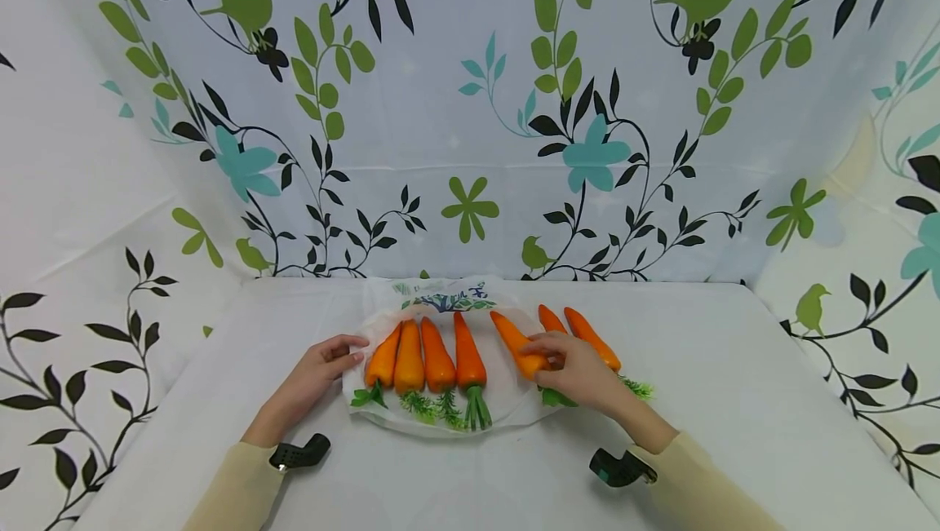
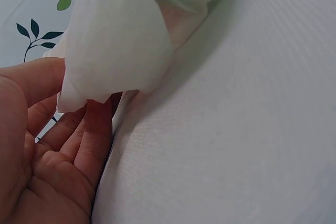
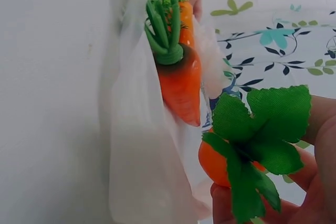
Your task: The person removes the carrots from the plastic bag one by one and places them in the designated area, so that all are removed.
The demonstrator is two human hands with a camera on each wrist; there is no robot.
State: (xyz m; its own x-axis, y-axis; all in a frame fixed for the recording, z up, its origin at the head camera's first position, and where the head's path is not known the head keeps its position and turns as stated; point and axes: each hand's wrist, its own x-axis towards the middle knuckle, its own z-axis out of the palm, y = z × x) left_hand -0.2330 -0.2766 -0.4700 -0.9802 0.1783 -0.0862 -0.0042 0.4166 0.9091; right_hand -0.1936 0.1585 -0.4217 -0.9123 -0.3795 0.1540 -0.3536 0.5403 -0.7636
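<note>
My right hand (image 1: 576, 368) grips a toy carrot (image 1: 510, 335) near its top, tip pointing away from me. Its broad green leaves (image 3: 262, 135) fill the front of the right wrist view, with fingers behind them. Under it lies a white, thin plastic bag (image 1: 441, 421) with a printed tree. Several carrots (image 1: 438, 356) lie side by side on the bag, leafy ends toward me. At the bag's left edge, my left hand (image 1: 319, 372) pinches the plastic (image 2: 115, 40) between thumb and fingers, beside the leftmost carrot (image 1: 382, 360).
Two more carrots lie to the right, one (image 1: 552, 319) partly behind my right hand and the other (image 1: 591, 339) with feathery leaves. The white tabletop (image 1: 470, 482) reaches back to a leaf-and-bird patterned curtain (image 1: 470, 131).
</note>
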